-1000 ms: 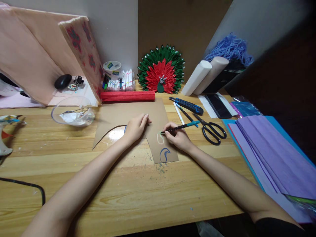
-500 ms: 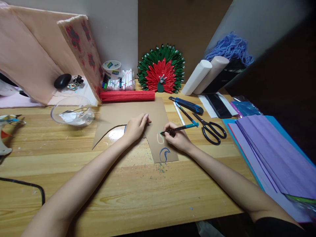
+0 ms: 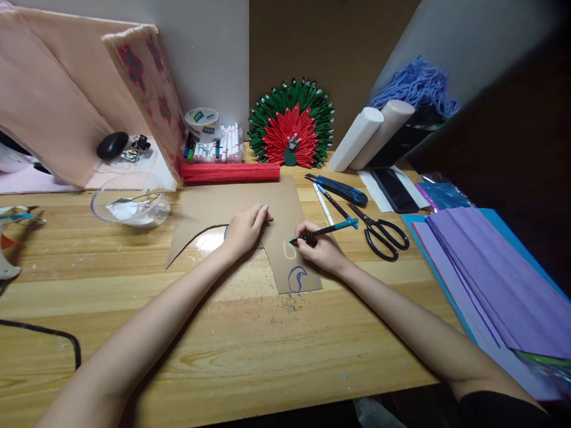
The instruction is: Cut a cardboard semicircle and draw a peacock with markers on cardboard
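A brown cardboard sheet [image 3: 232, 205] with a curved cut-out lies on the wooden table [image 3: 250, 345]. My left hand [image 3: 244, 230] rests on it with curled fingers, pressing it flat. My right hand [image 3: 320, 248] pinches a black pen with a teal cap [image 3: 332, 228]. The pen's tip touches a pale green outline [image 3: 289, 248] drawn on the cardboard. A blue curved drawing [image 3: 297, 278] sits just below that outline, near the sheet's lower edge.
Black scissors [image 3: 382, 235], a blue utility knife [image 3: 339, 189] and a white pen lie right of the cardboard. Purple paper sheets [image 3: 491, 279] cover the right side. A glass bowl [image 3: 130, 207], red paper roll [image 3: 229, 173], markers and a red-green peacock craft [image 3: 292, 128] stand behind.
The pen tip has shifted very slightly along the green outline. Both hands otherwise stay where they were.
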A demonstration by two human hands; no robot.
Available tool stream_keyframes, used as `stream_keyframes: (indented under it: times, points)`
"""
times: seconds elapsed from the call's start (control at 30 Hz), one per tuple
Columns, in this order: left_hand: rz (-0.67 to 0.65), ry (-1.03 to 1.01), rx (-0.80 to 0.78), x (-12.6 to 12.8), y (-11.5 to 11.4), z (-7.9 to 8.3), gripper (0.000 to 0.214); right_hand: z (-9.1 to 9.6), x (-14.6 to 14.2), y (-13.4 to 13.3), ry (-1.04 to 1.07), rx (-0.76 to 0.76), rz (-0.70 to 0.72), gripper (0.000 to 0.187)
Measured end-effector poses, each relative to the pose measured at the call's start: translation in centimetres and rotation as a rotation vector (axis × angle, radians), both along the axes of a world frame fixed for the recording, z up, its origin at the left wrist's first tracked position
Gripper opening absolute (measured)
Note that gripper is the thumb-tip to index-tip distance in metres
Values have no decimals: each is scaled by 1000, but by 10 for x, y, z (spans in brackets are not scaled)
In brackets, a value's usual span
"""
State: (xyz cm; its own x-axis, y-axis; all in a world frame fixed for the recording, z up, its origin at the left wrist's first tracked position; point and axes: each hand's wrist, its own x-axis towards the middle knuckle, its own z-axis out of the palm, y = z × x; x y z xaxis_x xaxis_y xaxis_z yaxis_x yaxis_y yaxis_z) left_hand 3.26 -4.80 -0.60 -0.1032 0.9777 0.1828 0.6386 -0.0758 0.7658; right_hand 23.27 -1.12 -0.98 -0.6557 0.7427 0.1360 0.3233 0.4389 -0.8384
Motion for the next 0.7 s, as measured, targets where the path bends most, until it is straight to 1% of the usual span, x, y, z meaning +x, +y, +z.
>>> stream_keyframes:
  times: [0.37,0.43,0.57,0.7]
  points:
    - [-8,-5,12,-1,0,-1,41,0,0,1,6,-39,-18,6]
    - [-6,-6,9,-1,0,-1,41,0,0,1,9,-37,-23,6]
    - [1,0,0,-1,0,0,42,0,0,1,-10,-25,9,6]
    - [-2,-3,1,-1,0,0,42,-1,0,2,8,-27,-17,6]
